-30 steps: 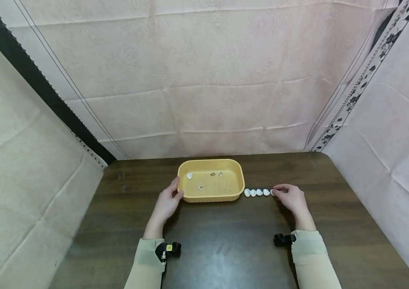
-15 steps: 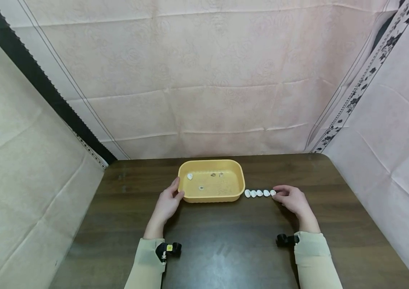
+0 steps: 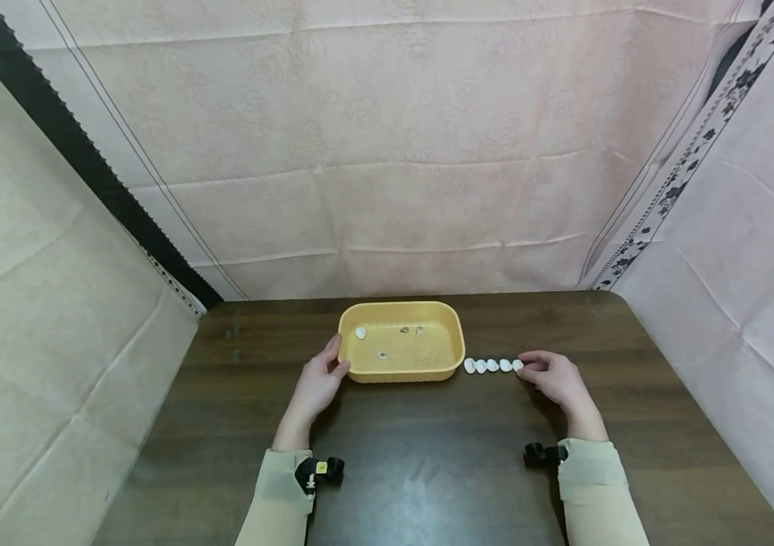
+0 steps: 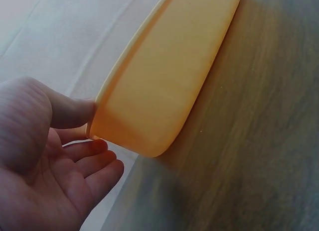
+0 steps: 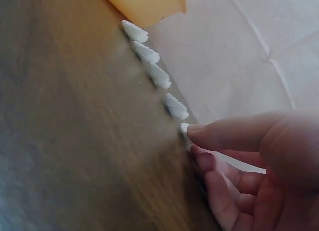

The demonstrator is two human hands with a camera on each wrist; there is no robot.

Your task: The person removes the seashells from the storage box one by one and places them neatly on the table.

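My left hand (image 3: 315,385) grips the left end of a yellow plastic tray (image 3: 401,304); in the left wrist view the thumb (image 4: 75,113) lies on the tray's rim, with the other fingers loosely curled below it. To the tray's right runs a row of white ribbed seashells (image 3: 492,365) on the table. My right hand (image 3: 556,383) pinches the seashell (image 5: 184,130) at the row's right end, down at the table surface. Its fingertips partly hide that shell in the right wrist view.
Inside the tray lie a white shell (image 3: 360,333) and a few small pieces (image 3: 382,355). The brown wooden table (image 3: 414,455) meets a pale cloth backdrop (image 3: 428,189) at its far edge, with cloth on both sides too.
My right hand has shifted slightly right and down, so more of the end seashell shows beside its fingertips. The left hand stays at the tray.
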